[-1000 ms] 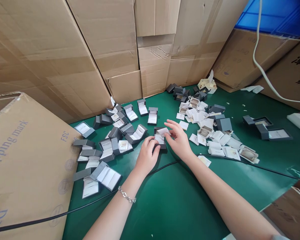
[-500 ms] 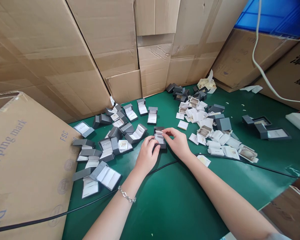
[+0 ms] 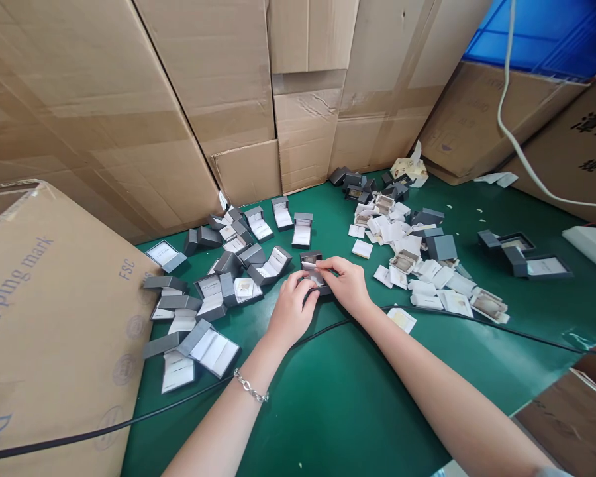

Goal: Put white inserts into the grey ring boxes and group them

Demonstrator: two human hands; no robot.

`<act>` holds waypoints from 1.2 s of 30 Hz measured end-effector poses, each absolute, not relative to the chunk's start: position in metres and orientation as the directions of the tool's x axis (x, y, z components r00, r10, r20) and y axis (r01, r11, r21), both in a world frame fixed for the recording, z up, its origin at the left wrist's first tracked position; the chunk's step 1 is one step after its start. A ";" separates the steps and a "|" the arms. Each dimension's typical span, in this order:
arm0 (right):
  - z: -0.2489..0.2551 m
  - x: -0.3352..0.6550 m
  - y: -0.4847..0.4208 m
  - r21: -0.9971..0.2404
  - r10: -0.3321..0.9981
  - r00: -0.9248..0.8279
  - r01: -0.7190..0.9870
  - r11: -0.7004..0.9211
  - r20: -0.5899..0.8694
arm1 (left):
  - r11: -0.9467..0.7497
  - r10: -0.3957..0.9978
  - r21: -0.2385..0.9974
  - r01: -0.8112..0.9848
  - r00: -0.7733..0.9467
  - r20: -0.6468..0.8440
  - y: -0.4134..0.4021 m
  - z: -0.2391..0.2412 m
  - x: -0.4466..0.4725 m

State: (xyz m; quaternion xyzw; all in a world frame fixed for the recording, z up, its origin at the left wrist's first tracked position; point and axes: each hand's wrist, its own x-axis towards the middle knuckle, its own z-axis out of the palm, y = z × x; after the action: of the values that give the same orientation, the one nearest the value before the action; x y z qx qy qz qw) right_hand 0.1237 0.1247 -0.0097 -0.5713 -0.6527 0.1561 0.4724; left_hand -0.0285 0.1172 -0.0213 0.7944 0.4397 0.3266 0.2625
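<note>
Between my hands a small dark grey jewellery box (image 3: 311, 256) stands open on the green table, with a white insert (image 3: 308, 265) partly in view at its lid. My left hand (image 3: 292, 308) curls its fingers round the box's left and front side; a chain bracelet (image 3: 251, 387) is on that wrist. From the right, my right hand (image 3: 347, 288) pinches at the white insert with thumb and forefinger. The fingers cover much of the box's inside. Several similar open boxes with white linings (image 3: 302, 232) stand to the left and behind.
White inserts and paper pieces (image 3: 392, 228) lie heaped to the right, among dark box parts (image 3: 442, 248). A black cable (image 3: 328, 327) crosses the green table (image 3: 328, 411). Large cartons (image 3: 308, 132) wall off the back; another carton (image 3: 69, 318) stands left.
My right hand has shifted slightly left and down at the box. The lid's inside shows more now, and the white insert sits lower against it. My left hand has barely moved.
</note>
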 end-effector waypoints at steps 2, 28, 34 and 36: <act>-0.009 0.125 0.126 -0.709 0.881 0.062 0.621 0.334 0.469 | -0.483 0.866 0.700 0.526 0.406 0.292 0.117 -0.021 -0.029; -0.012 0.143 0.134 -0.767 0.941 0.145 0.624 0.152 0.304 | -0.572 0.787 0.668 0.476 0.549 0.282 0.109 -0.018 -0.027; -0.003 0.154 0.131 -0.678 0.976 -0.053 0.712 0.185 0.210 | -0.558 0.799 0.658 0.505 0.542 0.260 0.108 -0.015 -0.026; -0.001 0.153 0.131 -0.630 0.975 -0.055 0.755 0.181 0.215 | -0.573 0.789 0.638 0.515 0.559 0.257 0.107 -0.015 -0.025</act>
State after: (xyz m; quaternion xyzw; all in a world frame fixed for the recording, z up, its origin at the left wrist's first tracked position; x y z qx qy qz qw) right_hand 0.1527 0.1306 -0.0011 -0.6144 -0.7042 0.1784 0.3080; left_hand -0.0253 0.1072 -0.0151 0.8452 0.3856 0.2681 0.2549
